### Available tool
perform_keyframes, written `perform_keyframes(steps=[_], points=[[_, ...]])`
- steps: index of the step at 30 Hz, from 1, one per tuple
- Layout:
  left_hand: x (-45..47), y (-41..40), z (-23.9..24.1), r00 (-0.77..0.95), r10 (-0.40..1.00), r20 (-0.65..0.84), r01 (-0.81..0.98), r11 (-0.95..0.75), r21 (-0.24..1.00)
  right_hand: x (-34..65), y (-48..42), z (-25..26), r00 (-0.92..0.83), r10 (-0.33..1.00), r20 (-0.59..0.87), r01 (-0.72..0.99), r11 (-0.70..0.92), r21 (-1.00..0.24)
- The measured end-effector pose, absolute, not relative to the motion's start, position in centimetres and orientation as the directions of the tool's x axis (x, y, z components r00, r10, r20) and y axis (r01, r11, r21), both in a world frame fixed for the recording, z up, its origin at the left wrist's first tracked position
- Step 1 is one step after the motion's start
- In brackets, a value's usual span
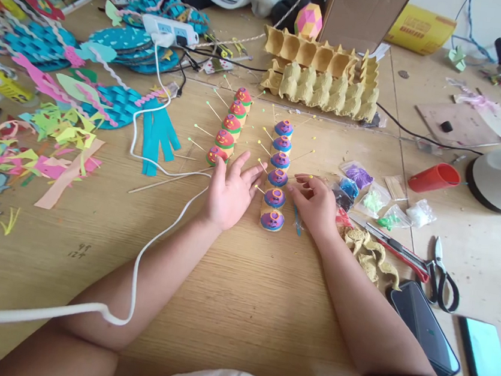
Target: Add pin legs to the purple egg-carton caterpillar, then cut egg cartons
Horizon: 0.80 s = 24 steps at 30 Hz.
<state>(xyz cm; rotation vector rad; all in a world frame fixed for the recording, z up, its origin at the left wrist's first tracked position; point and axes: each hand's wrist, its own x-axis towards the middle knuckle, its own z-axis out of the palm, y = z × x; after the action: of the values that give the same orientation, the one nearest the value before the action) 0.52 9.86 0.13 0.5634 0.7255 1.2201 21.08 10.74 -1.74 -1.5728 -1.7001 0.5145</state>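
A purple and blue egg-carton caterpillar (278, 173) lies lengthwise on the wooden table (238, 295), with thin sticks tipped in yellow poking from its sides. My left hand (231, 192) rests flat on the table just left of it, fingers spread and open. My right hand (316, 204) sits on its right side, fingers curled and pinching one of the yellow-tipped sticks by the caterpillar's body. A second caterpillar in red and green (229, 126) lies a little further left, apart from both hands.
Egg cartons (321, 78) stand behind. Small bags of beads (367, 192), a red cup (434, 177), a cutter (395, 244), scissors (442, 273) and two phones (424, 328) lie right. Paper scraps (57, 136), blue woven shapes and a white cable (139, 248) lie left.
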Motion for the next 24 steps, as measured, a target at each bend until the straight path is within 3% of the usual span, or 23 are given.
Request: perform_keyframes(steps=[10,24], points=[[0.68,9.82,0.24,0.16,0.961,-0.226,-0.663,0.274,0.697,21.26,10.87,-1.7,-0.076,0.964,0.257,0.778,0.218,-0.589],[0.54,9.89,0.06,0.174,0.96,-0.219,-0.673,0.278,0.685,21.68,11.54,-1.5,-0.106,0.968,0.228,0.757,0.227,-0.613]])
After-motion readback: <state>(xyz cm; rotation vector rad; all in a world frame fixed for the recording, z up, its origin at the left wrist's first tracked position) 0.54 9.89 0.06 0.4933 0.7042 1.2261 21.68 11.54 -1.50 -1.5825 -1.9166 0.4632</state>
